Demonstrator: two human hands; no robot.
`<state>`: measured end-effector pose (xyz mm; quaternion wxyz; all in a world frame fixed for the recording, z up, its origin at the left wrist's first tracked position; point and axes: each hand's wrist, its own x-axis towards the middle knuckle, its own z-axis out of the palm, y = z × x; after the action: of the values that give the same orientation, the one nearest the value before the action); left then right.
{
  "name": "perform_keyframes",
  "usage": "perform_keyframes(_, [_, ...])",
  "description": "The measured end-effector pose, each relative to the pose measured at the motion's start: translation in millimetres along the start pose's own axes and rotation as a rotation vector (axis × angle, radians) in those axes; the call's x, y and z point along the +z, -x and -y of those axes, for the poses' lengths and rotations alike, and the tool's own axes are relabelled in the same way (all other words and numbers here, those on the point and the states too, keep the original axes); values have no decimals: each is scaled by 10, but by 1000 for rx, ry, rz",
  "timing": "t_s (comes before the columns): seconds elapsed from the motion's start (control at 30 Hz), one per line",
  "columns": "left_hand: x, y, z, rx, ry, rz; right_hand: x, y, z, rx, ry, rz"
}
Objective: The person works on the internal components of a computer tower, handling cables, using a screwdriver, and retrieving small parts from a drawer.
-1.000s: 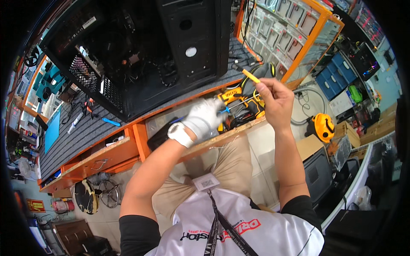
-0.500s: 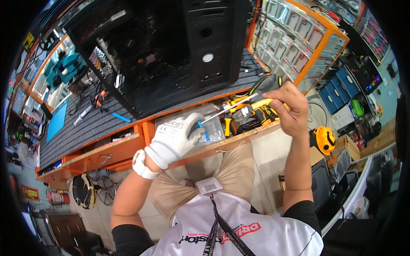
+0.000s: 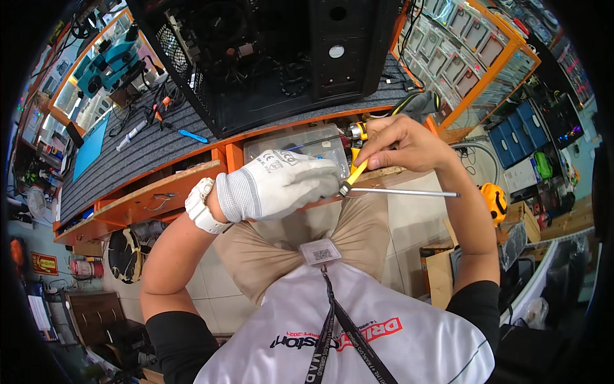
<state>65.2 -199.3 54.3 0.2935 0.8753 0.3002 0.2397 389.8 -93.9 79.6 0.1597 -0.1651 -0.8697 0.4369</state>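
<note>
My left hand point(image 3: 281, 182), in a white-grey knit glove, is closed above the open drawer. From its fingertips a long thin metal screwdriver shaft point(image 3: 406, 191) points right, beneath my right wrist; the handle end is hidden by the glove. My bare right hand point(image 3: 400, 146) pinches a slim yellow-and-black handled tool point(image 3: 357, 174). The dark lower end of that tool meets the left fingertips and the near end of the shaft; whether they touch I cannot tell. A black computer case point(image 3: 256, 70) with its side open stands on the desk beyond the hands.
The open drawer holds a clear plastic box point(image 3: 262, 142) and a yellow-black tool point(image 3: 355, 131). On the striped mat lie a blue pen-like tool point(image 3: 193, 136) and a syringe point(image 3: 132, 136). A glass display case point(image 3: 476, 77) stands at right, a yellow round object point(image 3: 493, 202) below.
The screwdriver shaft has swung from slanting up-right to lying nearly level. My right hand has come left and lower to the left one with the yellow tool. The view has shifted.
</note>
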Motion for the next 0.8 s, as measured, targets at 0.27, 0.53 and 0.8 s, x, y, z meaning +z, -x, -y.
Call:
perform_keyframes(0.27, [7, -131, -218, -2, -170, 68, 337, -34, -67, -92, 14, -86])
perform_keyframes(0.53, [-66, -153, -537, -223, -45, -166, 852, 108, -272, 61, 85, -444])
perform_keyframes(0.8, [-187, -264, -665, -271, -493, -563, 1542, 619, 537, -5, 553, -768])
